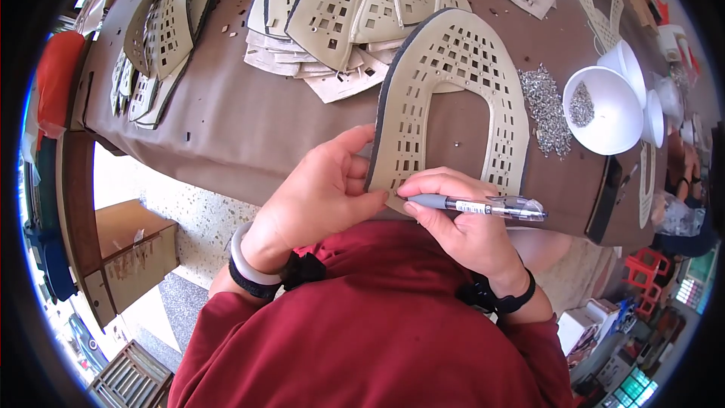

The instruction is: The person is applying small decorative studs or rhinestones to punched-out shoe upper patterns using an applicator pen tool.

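A cream U-shaped shoe upper (414, 60), punched with rows of small square holes and dark along its outer edge, lies at the table's front edge. My left hand (310, 193) grips its lower left end, the thumb near the tip and the fingers partly hidden behind the edge. In my right hand (472, 242) is a clear-barrelled pen (513, 208) with a grey grip, held nearly level. Its left end and my right fingertips are at that same lower left end. Whether the pen's tip touches the upper, I cannot tell.
Stacked cream uppers (310, 23) lie beyond, with another group (162, 38) at the far left. To the right are a heap of small silver pieces (547, 109), a white bowl (621, 117) holding more, and a dark phone-like slab (606, 200). Brown cloth (226, 128) covers the table.
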